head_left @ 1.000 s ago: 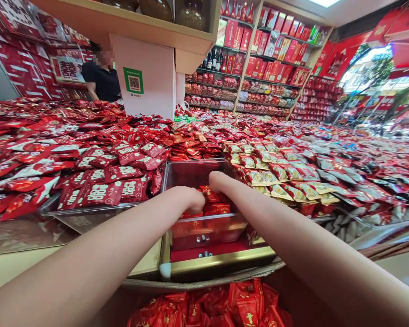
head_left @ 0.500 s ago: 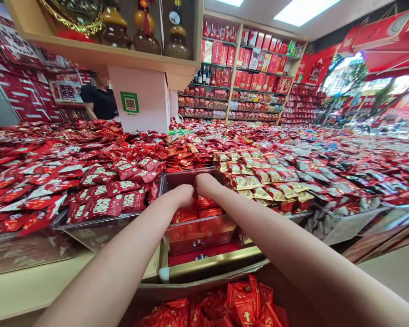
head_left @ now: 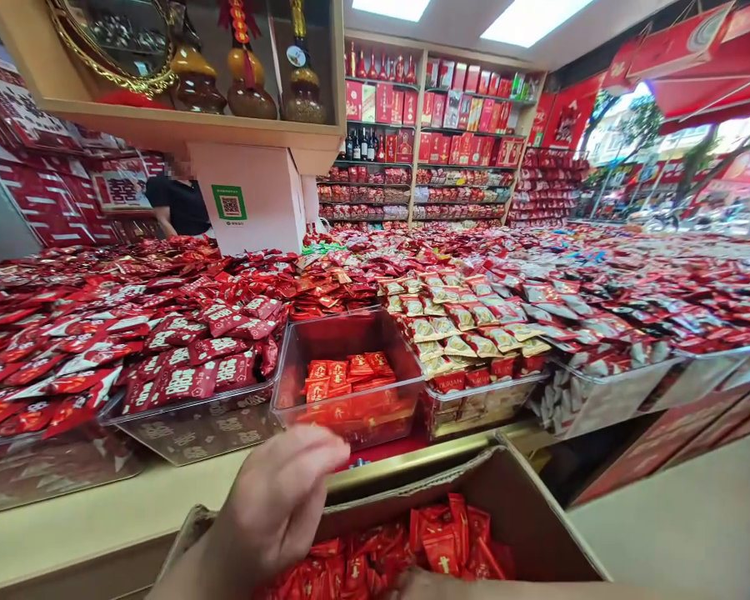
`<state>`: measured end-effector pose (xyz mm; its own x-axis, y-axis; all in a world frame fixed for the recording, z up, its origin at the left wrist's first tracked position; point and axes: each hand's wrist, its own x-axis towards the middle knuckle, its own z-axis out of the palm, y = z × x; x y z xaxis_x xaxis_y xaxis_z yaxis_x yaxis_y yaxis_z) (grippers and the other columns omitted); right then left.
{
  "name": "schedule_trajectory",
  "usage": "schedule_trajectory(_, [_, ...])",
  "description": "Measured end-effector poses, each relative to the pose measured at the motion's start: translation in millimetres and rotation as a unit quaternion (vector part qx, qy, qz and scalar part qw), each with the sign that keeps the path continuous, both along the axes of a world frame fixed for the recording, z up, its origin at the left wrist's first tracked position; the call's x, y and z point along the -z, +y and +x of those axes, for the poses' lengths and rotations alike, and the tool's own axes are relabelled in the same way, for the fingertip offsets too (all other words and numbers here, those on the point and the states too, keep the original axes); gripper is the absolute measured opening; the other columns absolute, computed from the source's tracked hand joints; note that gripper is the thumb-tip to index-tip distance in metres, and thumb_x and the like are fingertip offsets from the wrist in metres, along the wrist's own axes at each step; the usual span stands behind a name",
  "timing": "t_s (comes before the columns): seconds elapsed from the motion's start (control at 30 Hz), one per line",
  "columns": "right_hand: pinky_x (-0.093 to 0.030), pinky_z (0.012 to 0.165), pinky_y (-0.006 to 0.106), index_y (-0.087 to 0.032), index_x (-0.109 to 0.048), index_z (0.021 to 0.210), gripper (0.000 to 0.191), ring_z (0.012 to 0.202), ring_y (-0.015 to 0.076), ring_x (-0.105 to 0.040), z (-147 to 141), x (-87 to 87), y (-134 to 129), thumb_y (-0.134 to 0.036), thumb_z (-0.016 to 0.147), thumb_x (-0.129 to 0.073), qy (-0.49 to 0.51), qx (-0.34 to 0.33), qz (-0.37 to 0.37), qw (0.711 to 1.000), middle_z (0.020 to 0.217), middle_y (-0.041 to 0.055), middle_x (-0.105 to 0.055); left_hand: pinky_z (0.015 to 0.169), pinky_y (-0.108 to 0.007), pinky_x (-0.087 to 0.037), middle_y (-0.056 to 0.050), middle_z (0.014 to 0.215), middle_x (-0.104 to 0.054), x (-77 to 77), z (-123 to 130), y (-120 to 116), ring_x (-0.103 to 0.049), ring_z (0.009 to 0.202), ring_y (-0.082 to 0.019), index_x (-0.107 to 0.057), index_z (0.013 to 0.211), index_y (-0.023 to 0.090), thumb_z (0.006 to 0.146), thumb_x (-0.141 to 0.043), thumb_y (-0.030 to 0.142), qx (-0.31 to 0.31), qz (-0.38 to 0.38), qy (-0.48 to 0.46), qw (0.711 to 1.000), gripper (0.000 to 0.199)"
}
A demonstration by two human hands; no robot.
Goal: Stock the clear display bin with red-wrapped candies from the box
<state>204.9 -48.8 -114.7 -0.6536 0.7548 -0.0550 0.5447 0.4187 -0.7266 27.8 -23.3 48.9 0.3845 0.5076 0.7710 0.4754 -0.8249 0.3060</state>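
My left hand (head_left: 284, 496) hovers over the left side of an open cardboard box (head_left: 541, 521), slightly blurred. Its fingers are loosely bent, the thumb sits apart, and nothing shows in it. Small red packets (head_left: 441, 546) with gold print lie in the box. Low at the bottom edge, my right hand (head_left: 422, 583) is among these packets; blur and the frame edge hide its fingers. Beyond the box, a clear plastic bin (head_left: 347, 337) is partly filled with similar red packets (head_left: 350, 379), laid in neat rows.
Heaped bins of dark red packets (head_left: 193, 367) flank it on the left, cream-and-red packets (head_left: 462, 312) on the right. A gold-coloured counter edge (head_left: 406, 454) runs behind the box. A white pillar (head_left: 256, 204) rises under an overhanging cabinet (head_left: 225, 112). A person (head_left: 178, 204) stands far left.
Both hands have left the clear bin and come back toward me: the left above the cardboard box, the right down into it. Neat rows of red packets in the bin are now uncovered.
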Motion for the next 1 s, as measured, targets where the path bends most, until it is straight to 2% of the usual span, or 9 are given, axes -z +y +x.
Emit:
schedule_trajectory(0.1, [-0.042,0.049,0.030,-0.018,-0.048,0.041,0.021,0.048,0.0181,-0.055,-17.7,52.4,0.0,-0.004,0.052,-0.059,-0.160,0.013,0.175,0.972,0.048,0.0043,-0.059,0.071,-0.027,-0.043,0.000,0.090,-0.061,32.3,-18.6,-21.8,-0.057,0.080,-0.017,-0.052,0.104,0.034,0.069,-0.047,0.003,-0.054,-0.010,-0.011,0.998,0.047])
schedule_trajectory(0.2, [-0.041,0.047,0.028,-0.022,-0.052,0.043,0.021,0.044,0.0150,-0.052,-17.9,57.9,-5.2,-0.006,0.054,-0.060,-0.156,-0.006,0.271,0.950,0.044,0.0012,-0.056,0.070,-0.028,-0.043,0.000,0.086,-0.058,43.1,-31.1,-19.5,-0.055,0.075,-0.017,-0.051,0.105,0.034,0.071,-0.047,0.003,-0.079,-0.050,-0.023,0.995,0.046])
schedule_trajectory(0.3, [-0.039,0.046,0.026,-0.022,-0.053,0.045,0.019,0.047,0.0151,-0.052,-10.5,22.9,-8.7,-0.009,0.052,-0.065,-0.174,-0.047,0.253,0.950,0.043,0.0003,-0.054,0.071,-0.029,-0.042,0.001,0.085,-0.053,39.3,-35.8,-13.7,-0.054,0.070,-0.014,-0.046,0.105,0.033,0.075,-0.046,0.004,-0.096,-0.123,-0.074,0.985,0.042])
schedule_trajectory(0.4, [-0.037,0.045,0.023,-0.019,-0.058,0.063,0.018,0.052,0.0139,-0.052,-5.4,-36.4,-7.0,-0.022,0.050,-0.069,-0.142,-0.086,0.150,0.975,0.060,0.0018,-0.059,0.070,-0.027,-0.043,0.003,0.086,-0.053,36.2,-33.3,-15.2,-0.054,0.069,-0.013,-0.047,0.100,0.033,0.079,-0.046,0.010,-0.077,-0.217,-0.101,0.968,0.032])
schedule_trajectory(0.47, [-0.038,0.048,0.021,-0.018,-0.056,0.079,0.039,0.058,0.0124,-0.051,-3.9,-75.3,-4.8,-0.039,0.049,-0.070,-0.032,0.004,0.071,0.997,0.073,0.0010,-0.059,0.064,-0.025,-0.045,0.002,0.082,-0.055,36.8,-26.5,-19.6,-0.056,0.065,-0.012,-0.050,0.099,0.031,0.082,-0.045,0.019,-0.038,-0.327,-0.114,0.937,0.022])
schedule_trajectory(0.57, [-0.039,0.056,0.021,-0.016,-0.052,0.087,0.055,0.066,0.0123,-0.049,-4.0,-112.5,-1.9,-0.049,0.046,-0.069,0.118,0.124,-0.014,0.985,0.077,0.0003,-0.058,0.066,-0.025,-0.047,-0.002,0.089,-0.059,39.6,-10.8,-27.4,-0.058,0.075,-0.016,-0.047,0.111,0.027,0.078,-0.050,0.038,0.094,-0.520,-0.122,0.840,0.035])
schedule_trajectory(0.63, [-0.040,0.057,0.020,-0.015,-0.053,0.086,0.048,0.067,0.0117,-0.049,-4.9,-119.6,-0.6,-0.048,0.054,-0.066,0.193,0.144,-0.047,0.969,0.076,0.0005,-0.057,0.081,-0.030,-0.043,-0.005,0.107,-0.055,42.3,-0.5,-31.6,-0.052,0.096,-0.021,-0.039,0.120,0.027,0.069,-0.059,0.042,0.175,-0.587,-0.120,0.781,0.057])
schedule_trajectory(0.73, [-0.038,0.048,0.018,-0.015,-0.052,0.073,0.032,0.054,0.0085,-0.049,-6.1,-114.5,-0.5,-0.046,0.071,-0.052,0.250,0.128,-0.117,0.952,0.061,-0.0010,-0.054,0.094,-0.033,-0.033,-0.005,0.124,-0.045,47.3,10.4,-34.5,-0.040,0.114,-0.022,-0.030,0.126,0.029,0.066,-0.066,0.033,0.197,-0.633,-0.156,0.733,0.070])
schedule_trajectory(1.0, [-0.031,0.033,0.014,-0.015,-0.042,0.067,0.037,0.036,0.0065,-0.048,-2.4,-107.8,3.8,-0.052,0.074,-0.044,0.324,0.139,-0.253,0.901,0.044,-0.0049,-0.049,0.072,-0.030,-0.046,-0.005,0.095,-0.063,39.9,23.0,-31.9,-0.059,0.085,-0.018,-0.035,0.124,0.022,0.078,-0.054,0.022,0.214,-0.655,-0.215,0.692,0.049])
